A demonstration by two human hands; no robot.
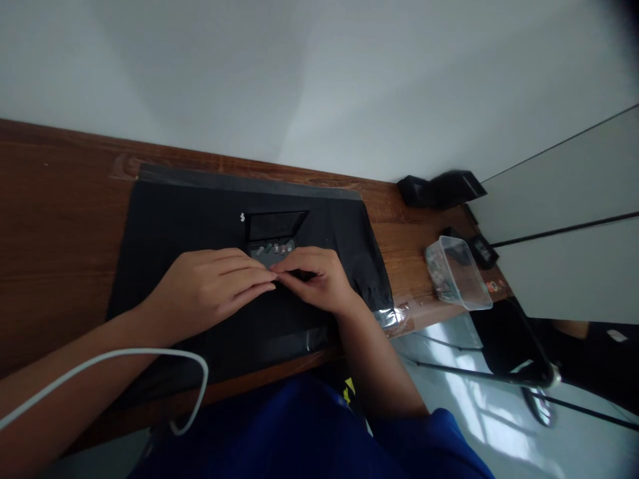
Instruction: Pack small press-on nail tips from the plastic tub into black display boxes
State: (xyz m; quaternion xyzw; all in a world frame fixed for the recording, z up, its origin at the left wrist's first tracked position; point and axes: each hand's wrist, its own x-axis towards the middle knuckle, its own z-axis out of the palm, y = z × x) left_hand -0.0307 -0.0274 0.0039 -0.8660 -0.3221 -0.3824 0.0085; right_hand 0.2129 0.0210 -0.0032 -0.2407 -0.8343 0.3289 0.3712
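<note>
"Left hand (212, 283) first: how placed?"

"Slanting inward over the black sheet (184, 213), fingers (244, 274) stretched out long and pressed close together. Aimed straight at the right hand (324, 279)."

"And on the right?"

"Bent in from the opposite side, with thumb and forefinger drawn almost together at the ends. Brought tip to tip with the left fingers."

"Gripping anything?"

"Cannot tell — too small and too dark at the meeting point, on either hand."

"Whereabouts of the black case (258, 255)?"

"Just beyond the joined fingertips, partly hidden behind them. Open, with the lid (274, 226) raised on the side away from the fingers. Inside, small stones (276, 249) in a loose row, grey, greenish, pinkish and pale."

"Close by?"

"Beyond the fingers and just left of the lid, a small white piece (242, 217). Beneath both hands, that same sheet, taped down to the wooden surface (60, 199)."

"Farther off?"

"Well to the right of the fingers, a clear plastic tub (469, 279), with small contents blurred behind one side. Farther back than the tub, a black stand (442, 189) near the white wall (299, 80). Left of the fingers and nearer the body — a white cable (130, 350), arched across the left forearm (110, 336)."
</note>
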